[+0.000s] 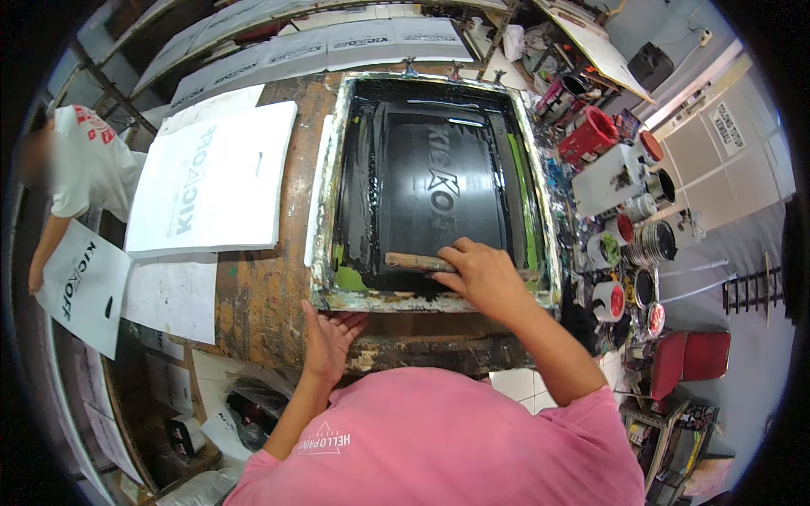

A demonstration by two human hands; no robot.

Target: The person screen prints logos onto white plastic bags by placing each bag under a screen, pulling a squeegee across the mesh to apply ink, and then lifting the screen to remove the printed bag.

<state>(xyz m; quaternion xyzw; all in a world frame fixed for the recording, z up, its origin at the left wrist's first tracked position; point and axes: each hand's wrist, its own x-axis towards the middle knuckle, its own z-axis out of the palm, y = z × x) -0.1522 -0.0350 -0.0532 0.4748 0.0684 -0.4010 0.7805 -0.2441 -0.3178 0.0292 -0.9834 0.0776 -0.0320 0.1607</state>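
Note:
A silk-screen printing frame (325, 253) with a paint-crusted rim lies on the worn wooden table in front of me. Black ink covers its mesh, where dark lettering shows, and green strips run along the sides. My right hand (483, 277) grips a wooden-handled squeegee (409, 262), laid crosswise at the near end of the mesh. Below the frame's near left corner, my left hand (331, 337) is palm up, its fingers apart and close to the rim's underside. Whether they touch it, I cannot tell.
Left of the frame lies a stack of printed white sheets (228, 177). Another person (84, 169) at the far left holds a printed sheet (84, 287). Ink tubs and a red bucket (588, 135) crowd the right side. A red chair (688, 363) stands behind them.

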